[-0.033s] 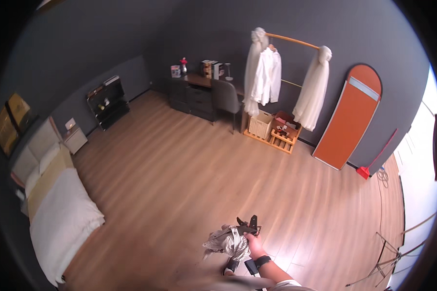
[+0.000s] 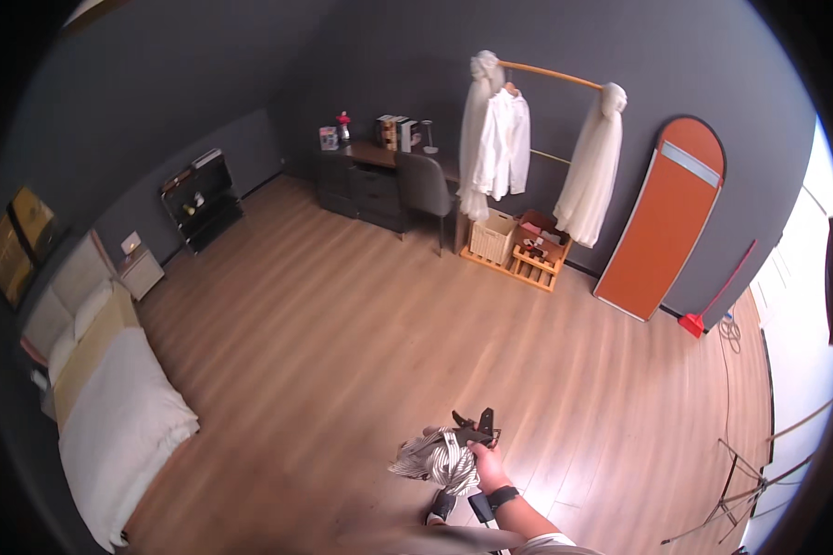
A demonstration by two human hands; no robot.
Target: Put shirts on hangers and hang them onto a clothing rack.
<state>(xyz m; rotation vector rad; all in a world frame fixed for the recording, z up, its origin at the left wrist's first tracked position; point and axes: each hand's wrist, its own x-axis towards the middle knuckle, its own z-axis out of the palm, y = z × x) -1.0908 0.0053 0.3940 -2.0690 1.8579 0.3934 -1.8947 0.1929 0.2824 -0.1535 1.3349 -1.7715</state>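
One striped cloth bundle (image 2: 458, 470) with black belt (image 2: 487, 424) at 6 o'clock. Right hand (image 2: 490, 468): my fingers (image 2: 476, 449) wrapped round bundle's 3 o'clock edge; left hand unseen. Support loose folds toward 9 o'clock; keep belt clear of floor (image 2: 342, 351).

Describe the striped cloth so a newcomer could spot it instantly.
Against the wooden floor, low in the picture, find the right hand. Bunched at its left, the striped cloth shows light and dark stripes, unlike the black strap above.
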